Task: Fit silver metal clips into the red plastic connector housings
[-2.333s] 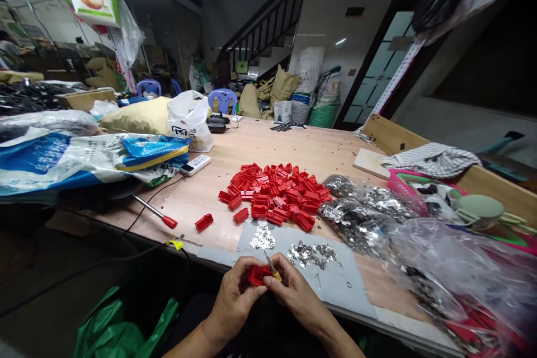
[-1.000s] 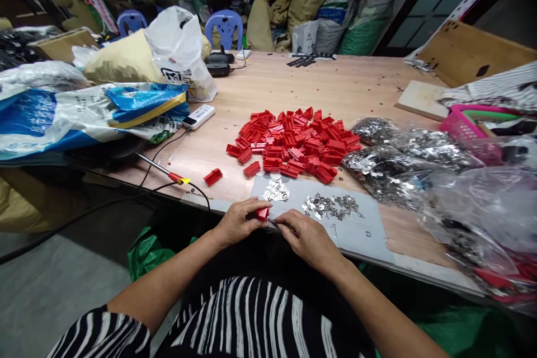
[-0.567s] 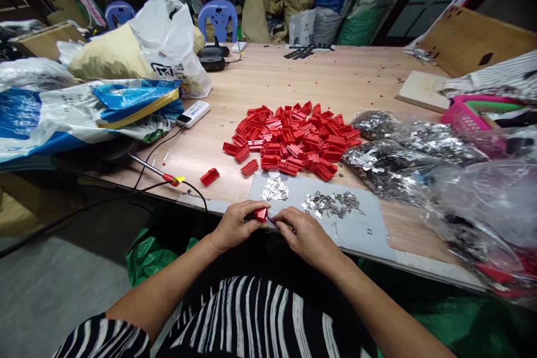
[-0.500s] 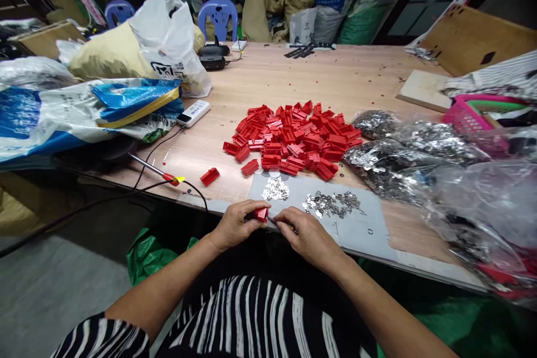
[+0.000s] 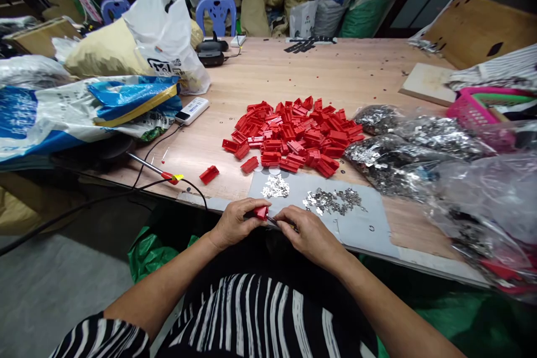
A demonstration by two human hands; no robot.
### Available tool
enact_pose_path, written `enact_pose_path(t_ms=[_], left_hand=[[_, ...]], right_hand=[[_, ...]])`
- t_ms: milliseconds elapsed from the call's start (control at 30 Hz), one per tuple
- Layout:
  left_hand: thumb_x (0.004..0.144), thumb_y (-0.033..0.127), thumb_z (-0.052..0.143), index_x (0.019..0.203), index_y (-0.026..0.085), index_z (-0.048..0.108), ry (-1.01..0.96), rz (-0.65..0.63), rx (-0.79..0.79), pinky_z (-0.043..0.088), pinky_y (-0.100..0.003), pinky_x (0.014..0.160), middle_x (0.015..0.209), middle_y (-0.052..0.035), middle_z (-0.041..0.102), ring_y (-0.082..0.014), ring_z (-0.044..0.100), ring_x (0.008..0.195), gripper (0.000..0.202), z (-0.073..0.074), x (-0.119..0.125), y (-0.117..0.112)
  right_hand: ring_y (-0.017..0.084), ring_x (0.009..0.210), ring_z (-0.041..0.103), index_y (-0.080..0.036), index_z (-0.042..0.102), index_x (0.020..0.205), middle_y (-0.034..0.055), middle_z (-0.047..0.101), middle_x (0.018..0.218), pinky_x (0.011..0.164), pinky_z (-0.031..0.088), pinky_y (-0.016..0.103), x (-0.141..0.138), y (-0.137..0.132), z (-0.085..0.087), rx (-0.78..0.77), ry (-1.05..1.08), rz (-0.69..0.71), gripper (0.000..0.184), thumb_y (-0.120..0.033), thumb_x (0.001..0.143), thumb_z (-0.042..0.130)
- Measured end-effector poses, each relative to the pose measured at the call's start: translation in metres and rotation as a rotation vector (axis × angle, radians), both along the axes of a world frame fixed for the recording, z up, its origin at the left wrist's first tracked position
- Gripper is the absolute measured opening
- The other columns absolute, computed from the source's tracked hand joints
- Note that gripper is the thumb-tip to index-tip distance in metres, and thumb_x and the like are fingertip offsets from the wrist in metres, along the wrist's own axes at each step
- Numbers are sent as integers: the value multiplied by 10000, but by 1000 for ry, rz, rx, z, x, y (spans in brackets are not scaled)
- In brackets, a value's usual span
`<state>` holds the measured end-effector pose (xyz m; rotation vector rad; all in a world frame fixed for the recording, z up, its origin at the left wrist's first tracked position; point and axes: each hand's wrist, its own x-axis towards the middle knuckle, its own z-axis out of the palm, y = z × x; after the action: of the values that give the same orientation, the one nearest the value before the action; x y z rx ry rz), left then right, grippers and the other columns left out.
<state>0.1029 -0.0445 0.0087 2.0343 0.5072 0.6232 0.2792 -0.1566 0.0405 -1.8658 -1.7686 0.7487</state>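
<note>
Between the thumb and fingers of my left hand (image 5: pixel 237 224) is a red plastic housing (image 5: pixel 261 212), its end facing right. My right hand (image 5: pixel 305 234) is closed on a thin dark-tipped tool (image 5: pixel 273 221), perhaps a screwdriver; most of its handle is hidden in the palm. The tool's tip meets the right end of the housing. Just beyond my hands, a grey mat (image 5: pixel 293 201) bears a small pile of shiny metal pieces (image 5: pixel 276 185) and a wider spread of darker metal pieces (image 5: pixel 335 201). Behind it lies a heap of red housings (image 5: pixel 293 131).
Clear bags of metal parts (image 5: pixel 390 162) and a pink basket (image 5: pixel 470 106) stand on the right. A soldering iron (image 5: pixel 170 177) with a black cable juts over the table's left front edge. Behind it are a white meter-like device (image 5: pixel 193 111) and large plastic bags (image 5: pixel 163 39).
The whole view has shifted very slightly. Both hands keep almost the same place and grip, with the tool still at the housing's end.
</note>
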Motion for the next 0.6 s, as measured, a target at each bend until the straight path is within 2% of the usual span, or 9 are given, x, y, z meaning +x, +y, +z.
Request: enact_pose_path(t_ms=[400, 600], left_hand=[[762, 185, 703, 1081, 214, 656, 9, 36, 7, 492, -286, 831, 986, -49, 717, -181, 659, 909, 324, -4, -1, -4], [753, 224, 718, 1081, 213, 646, 4, 46, -8, 487, -299, 867, 1020, -44, 712, -187, 655, 945, 336, -6, 0, -3]], right_hand=[[176, 818, 596, -203, 617, 837, 41, 661, 864, 730, 410, 275, -11, 7, 11, -126, -49, -86, 142, -172, 871, 482], [177, 814, 583, -198, 574, 859, 47, 629, 866, 730, 403, 282, -23, 8, 6, -88, -121, -108, 113, -184, 889, 466]])
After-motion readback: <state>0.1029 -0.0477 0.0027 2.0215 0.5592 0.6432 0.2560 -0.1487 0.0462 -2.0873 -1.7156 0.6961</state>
